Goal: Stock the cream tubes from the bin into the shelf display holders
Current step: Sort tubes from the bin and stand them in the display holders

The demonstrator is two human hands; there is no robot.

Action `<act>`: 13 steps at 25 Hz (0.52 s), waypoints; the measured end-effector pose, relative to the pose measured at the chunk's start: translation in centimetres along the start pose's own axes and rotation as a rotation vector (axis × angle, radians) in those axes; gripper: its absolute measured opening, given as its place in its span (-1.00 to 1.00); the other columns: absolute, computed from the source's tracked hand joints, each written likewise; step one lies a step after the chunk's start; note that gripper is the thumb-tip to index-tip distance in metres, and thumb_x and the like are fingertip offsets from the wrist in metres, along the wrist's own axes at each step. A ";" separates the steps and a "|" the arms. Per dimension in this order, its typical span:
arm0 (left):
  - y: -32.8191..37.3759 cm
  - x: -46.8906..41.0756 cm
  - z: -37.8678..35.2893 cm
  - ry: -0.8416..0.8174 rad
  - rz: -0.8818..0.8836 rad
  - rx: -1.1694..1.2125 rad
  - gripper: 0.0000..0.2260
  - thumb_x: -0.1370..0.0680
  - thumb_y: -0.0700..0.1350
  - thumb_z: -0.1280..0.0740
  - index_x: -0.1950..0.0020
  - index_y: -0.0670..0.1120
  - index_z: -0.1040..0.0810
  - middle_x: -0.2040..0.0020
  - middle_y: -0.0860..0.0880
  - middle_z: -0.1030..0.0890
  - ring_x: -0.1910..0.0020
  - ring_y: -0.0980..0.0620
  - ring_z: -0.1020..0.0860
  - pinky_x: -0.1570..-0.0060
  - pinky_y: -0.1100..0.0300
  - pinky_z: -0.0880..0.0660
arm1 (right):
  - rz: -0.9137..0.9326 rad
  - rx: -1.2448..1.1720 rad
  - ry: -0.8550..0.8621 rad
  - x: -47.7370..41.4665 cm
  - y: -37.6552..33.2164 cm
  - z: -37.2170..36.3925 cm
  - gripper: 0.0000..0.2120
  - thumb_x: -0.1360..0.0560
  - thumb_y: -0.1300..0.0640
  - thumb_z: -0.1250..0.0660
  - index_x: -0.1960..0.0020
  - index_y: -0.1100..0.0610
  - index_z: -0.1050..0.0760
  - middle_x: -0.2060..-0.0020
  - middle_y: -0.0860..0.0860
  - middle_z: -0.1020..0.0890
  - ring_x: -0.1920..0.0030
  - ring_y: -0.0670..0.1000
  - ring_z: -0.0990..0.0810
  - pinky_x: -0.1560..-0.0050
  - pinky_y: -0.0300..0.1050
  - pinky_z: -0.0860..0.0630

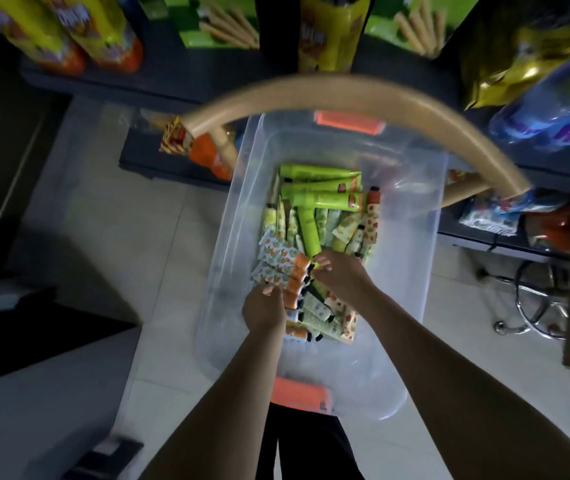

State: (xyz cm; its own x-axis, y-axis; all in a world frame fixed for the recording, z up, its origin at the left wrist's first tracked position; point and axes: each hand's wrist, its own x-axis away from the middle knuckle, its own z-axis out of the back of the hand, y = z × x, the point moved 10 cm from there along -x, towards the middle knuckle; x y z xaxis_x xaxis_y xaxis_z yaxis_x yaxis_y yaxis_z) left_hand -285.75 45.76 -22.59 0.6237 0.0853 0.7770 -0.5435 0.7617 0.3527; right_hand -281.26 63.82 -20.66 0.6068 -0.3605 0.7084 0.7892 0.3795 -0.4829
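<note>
Bin: a clear plastic bin (418, 244) stands on the tiled floor (159, 237) in front of a dark shelf (172, 81), with an orange handle (349, 121) at its far edge and another at its near edge.
Tubes: the cream tubes (345, 233) lie loose in the middle of the bin, most with caps toward the near edge. Three long green ones lie crosswise near the far edge.
Left arm: bare, reaching forward over the bin's near edge, wrist straight.
Left hand: the left hand (264, 308) is back-up, its fingers curled round a bunch of printed tubes (276, 266) with orange bands. The bunch fans out toward the bin's left wall.
Right arm: bare, coming in from the near right corner and angled across the bin.
Right hand: the right hand (340, 277) is just beside the left, knuckles up. Its fingertips are pressed together, pinching the near end of a green tube (307, 233) that points toward the far edge.
Blur: motion blur softens the fingertips, so exact finger placement cannot be told.
Shelf: yellow and green snack packs stand on it.
</note>
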 end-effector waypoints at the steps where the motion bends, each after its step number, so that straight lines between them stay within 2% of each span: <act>1: -0.9 -1.2 -0.5 0.008 0.038 0.080 -0.74 -0.54 -0.08 -0.26 -0.08 -0.20 -0.61 -0.04 -0.20 -0.65 -0.07 -0.16 -0.59 -0.15 -0.01 -0.50 | 0.007 0.000 0.018 -1.0 -0.1 -0.4 -0.62 -0.52 0.05 -0.31 -0.29 0.16 -0.43 -0.22 0.10 -0.56 -0.17 0.09 -0.55 -0.18 0.00 -0.49; 3: -2.1 -3.1 -1.4 0.007 0.090 0.177 -0.69 -0.53 0.00 -0.31 -0.07 -0.22 -0.61 0.01 -0.23 -0.65 -0.06 -0.19 -0.60 -0.15 -0.05 -0.51 | 0.029 0.009 0.043 -2.9 -0.5 -1.1 -0.58 -0.52 0.00 -0.31 -0.31 0.15 -0.41 -0.25 0.08 -0.53 -0.18 0.08 -0.54 -0.16 -0.05 -0.48; 5: -2.5 -4.5 -1.7 0.016 0.131 0.217 -0.63 -0.51 0.05 -0.34 -0.01 -0.28 -0.61 0.07 -0.25 -0.65 0.00 -0.20 -0.61 -0.12 0.00 -0.52 | 0.056 0.018 0.039 -4.4 -0.9 -2.1 -0.55 -0.50 0.00 -0.35 -0.32 0.16 -0.42 -0.25 0.09 -0.52 -0.17 0.08 -0.54 -0.14 -0.07 -0.47; 8: -2.5 -5.8 -2.1 0.009 0.199 0.187 -0.55 -0.48 0.12 -0.36 0.09 -0.32 -0.59 0.22 -0.21 -0.64 0.17 -0.16 -0.61 0.03 0.08 -0.52 | 0.078 0.031 0.069 -5.5 -1.0 -2.5 -0.56 -0.46 0.04 -0.40 -0.28 0.19 -0.46 -0.19 0.12 -0.55 -0.13 0.09 -0.54 -0.09 -0.10 -0.45; 10: -2.3 -5.9 -2.6 -0.040 0.207 0.138 -0.55 -0.49 0.12 -0.34 0.07 -0.31 -0.58 0.07 -0.23 -0.65 0.03 -0.17 -0.61 -0.01 0.09 -0.51 | 0.080 0.015 0.083 -5.7 -0.9 -2.4 -0.59 -0.45 0.07 -0.41 -0.23 0.23 -0.49 -0.13 0.13 -0.57 -0.07 0.08 -0.55 -0.01 -0.14 -0.45; 13: -2.7 -5.5 -2.8 -0.047 0.216 0.310 -0.62 -0.49 0.03 -0.37 -0.06 -0.29 -0.56 -0.08 -0.25 -0.61 -0.11 -0.20 -0.57 0.07 0.11 -0.47 | 0.045 -0.007 0.060 -5.7 -0.5 -2.2 -0.64 -0.46 0.10 -0.40 -0.18 0.27 -0.53 -0.08 0.16 -0.59 -0.04 0.10 -0.55 0.03 -0.15 -0.42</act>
State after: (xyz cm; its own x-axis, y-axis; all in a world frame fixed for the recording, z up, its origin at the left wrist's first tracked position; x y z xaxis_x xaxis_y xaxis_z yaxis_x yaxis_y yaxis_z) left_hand -286.15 45.08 -29.28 0.4537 0.1879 0.8711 -0.8083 0.4985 0.3134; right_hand -284.89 63.84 -25.57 0.6459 -0.3937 0.6541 0.7617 0.3905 -0.5171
